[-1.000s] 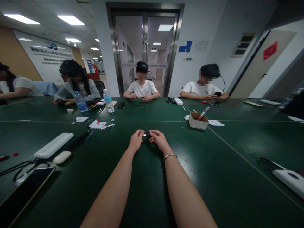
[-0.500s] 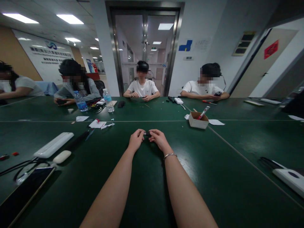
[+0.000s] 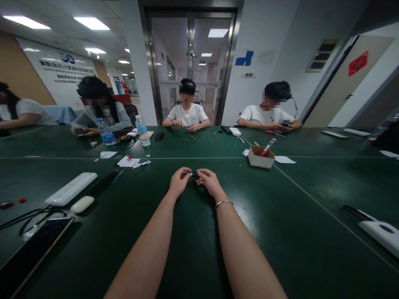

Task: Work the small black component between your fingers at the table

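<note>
dark green table [image 3: 280, 216], glass doors [image 3: 190, 70], perhaps an office

Dark green table [image 3: 280, 216] with cardboard box [image 3: 261, 159]

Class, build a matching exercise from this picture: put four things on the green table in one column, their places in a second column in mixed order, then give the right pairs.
Things
1. small dark part with a metal tip
2. open brown cardboard box
3. long white plastic case
4. clear plastic water bottle

Places
A. near the left edge of the dark green table
B. far side, left of a dark phone
C. between the left hand and right hand
D. right of the hands, red-handled tool inside

Pairs: 1-C, 2-D, 3-A, 4-B
</note>
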Motion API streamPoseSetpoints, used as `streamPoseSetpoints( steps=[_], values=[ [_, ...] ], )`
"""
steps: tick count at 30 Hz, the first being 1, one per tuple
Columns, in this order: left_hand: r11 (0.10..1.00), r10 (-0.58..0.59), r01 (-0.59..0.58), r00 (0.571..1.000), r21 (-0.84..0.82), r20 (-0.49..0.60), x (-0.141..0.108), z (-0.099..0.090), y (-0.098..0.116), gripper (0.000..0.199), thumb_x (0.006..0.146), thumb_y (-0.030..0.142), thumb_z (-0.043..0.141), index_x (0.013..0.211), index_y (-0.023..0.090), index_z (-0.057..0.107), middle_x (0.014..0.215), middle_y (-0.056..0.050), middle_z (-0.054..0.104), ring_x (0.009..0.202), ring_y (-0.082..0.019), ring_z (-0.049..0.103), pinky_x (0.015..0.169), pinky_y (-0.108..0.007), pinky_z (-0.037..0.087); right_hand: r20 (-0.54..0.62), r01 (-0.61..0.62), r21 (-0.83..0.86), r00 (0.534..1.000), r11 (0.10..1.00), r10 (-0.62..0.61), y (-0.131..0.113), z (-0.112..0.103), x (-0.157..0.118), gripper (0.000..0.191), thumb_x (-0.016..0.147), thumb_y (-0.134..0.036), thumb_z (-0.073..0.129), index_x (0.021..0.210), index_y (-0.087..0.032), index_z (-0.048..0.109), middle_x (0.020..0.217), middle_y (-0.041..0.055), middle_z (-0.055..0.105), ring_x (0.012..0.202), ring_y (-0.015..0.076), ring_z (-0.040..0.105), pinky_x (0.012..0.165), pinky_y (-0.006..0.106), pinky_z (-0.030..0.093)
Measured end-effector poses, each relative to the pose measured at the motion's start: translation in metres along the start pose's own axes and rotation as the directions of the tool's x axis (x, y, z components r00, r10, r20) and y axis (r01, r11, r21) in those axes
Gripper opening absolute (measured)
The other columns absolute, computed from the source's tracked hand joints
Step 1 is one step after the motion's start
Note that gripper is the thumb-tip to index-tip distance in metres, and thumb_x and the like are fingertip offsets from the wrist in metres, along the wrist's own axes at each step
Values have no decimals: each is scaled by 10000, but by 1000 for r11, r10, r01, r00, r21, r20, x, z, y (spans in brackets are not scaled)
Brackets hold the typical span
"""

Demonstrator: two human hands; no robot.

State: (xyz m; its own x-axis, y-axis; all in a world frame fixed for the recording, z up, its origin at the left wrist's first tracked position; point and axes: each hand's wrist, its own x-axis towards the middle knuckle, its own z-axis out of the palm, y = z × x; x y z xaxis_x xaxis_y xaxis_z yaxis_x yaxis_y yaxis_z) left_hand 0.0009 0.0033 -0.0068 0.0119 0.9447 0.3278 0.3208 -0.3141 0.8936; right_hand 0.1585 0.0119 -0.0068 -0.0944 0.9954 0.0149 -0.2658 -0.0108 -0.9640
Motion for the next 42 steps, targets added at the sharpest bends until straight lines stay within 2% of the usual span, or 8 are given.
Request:
streamPoseSetpoints(
  steps=[5,10,14,17,19,26,33,42],
  values=[
    [999,-28,29,999,27,-20,0,0,-3,205,826,353,505,866,193,625,799,-19,635,729,-131,579,654,-241,455,1,-16,-27,1000,1000,16,-2,2,-1,179,729,-209,694,882,-132,641,669,28,656,501,101,616,476,200,507],
    [992,-129,129,992,-8,-1,-1,0,-1,332,821,482,491,794,171,606,668,-9,597,606,-123,558,526,-219,437,-3,-11,-16,1000,1000,11,-2,2,-1,169,734,-201,692,877,-129,640,655,29,655,497,101,616,471,197,502],
    [987,-156,157,988,-44,19,-2,0,3,356,856,463,429,882,170,629,804,-50,639,693,-139,600,504,-205,462,-20,-13,-7,1000,1000,12,-2,2,-1,156,738,-200,686,869,-132,638,652,26,651,492,102,615,470,200,503],
    [986,-141,143,989,-80,38,-2,0,5,290,837,359,477,1044,197,601,931,-55,638,777,-146,619,521,-198,478,-31,-11,-2,999,1000,11,-2,2,0,140,741,-198,681,859,-137,638,657,22,648,494,101,615,469,200,504],
    [987,-131,134,990,-85,43,-3,-1,5,300,805,299,521,1084,207,583,926,-48,638,773,-146,621,527,-198,479,-34,-10,3,999,1000,10,-2,2,0,134,744,-196,676,859,-140,639,666,22,648,500,100,618,470,198,505],
    [996,-75,77,996,-45,49,-4,-1,7,243,791,329,546,966,189,641,876,-53,653,769,-152,612,577,-220,483,-16,-13,14,1000,1000,13,-2,2,-1,127,751,-194,669,863,-142,637,626,11,642,498,101,618,478,198,515],
    [996,-86,88,995,-36,50,-1,-1,1,274,793,381,544,934,171,652,779,-44,652,688,-143,598,549,-224,461,-20,-22,5,1000,1000,22,-3,2,-1,151,744,-196,679,873,-136,628,587,8,635,476,100,610,462,190,503],
    [990,-129,132,990,58,-56,-3,1,5,283,815,430,524,855,188,664,722,-33,657,657,-146,593,583,-247,456,-19,-2,-5,1000,1000,2,-2,3,0,147,743,-206,682,863,-142,627,605,5,632,487,102,615,470,200,517]
  ],
)
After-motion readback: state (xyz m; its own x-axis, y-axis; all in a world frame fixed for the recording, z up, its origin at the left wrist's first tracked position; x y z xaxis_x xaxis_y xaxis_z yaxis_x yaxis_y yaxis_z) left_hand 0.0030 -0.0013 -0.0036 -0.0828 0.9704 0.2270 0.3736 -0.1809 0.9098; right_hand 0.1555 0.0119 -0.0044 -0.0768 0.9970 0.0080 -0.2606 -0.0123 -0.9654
